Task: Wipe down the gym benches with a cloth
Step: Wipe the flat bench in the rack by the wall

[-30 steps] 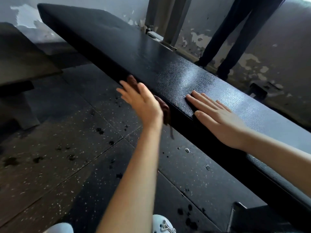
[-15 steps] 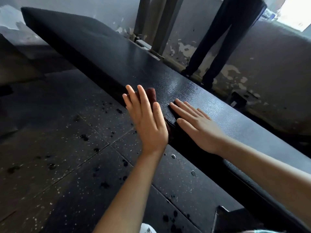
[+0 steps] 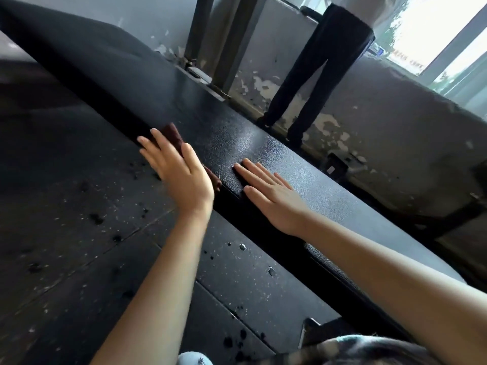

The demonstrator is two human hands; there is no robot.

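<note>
My left hand (image 3: 181,177), fingers straight, presses the brown cloth (image 3: 174,133) against the near edge of the worktop (image 3: 263,146); my right hand (image 3: 271,197) rests flat on top.

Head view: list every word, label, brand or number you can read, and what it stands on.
Nothing here can be read.
Reddish lettering on the pale sign outdoors, upper right: too blurred to read.
Small blue sign next to it: too small to read.
Bench pad and cloth: no marking visible.
</note>
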